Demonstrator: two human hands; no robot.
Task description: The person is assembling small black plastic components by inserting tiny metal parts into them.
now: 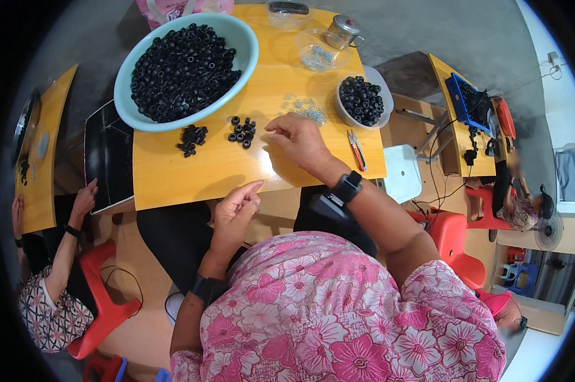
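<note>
My left hand (231, 213) is just off the table's near edge, its index finger pointing right and its other fingers curled in. If it pinches a small part, that part is too small to make out. Above the table, my right hand (298, 140) has its fingertips drawn together, and anything between them is hidden. Left of it lies a small group of black rings (241, 132), and farther left a pile of small black parts (192, 140). Small shiny metal pieces (309, 112) are scattered just beyond the right hand.
A light-blue basin (251, 58) full of black rings stands at the far left. To the right are a tub of black rings (361, 102), red-handled snips (357, 151), a clear bowl (324, 51) and a metal cup (345, 28). Other people sit at side tables.
</note>
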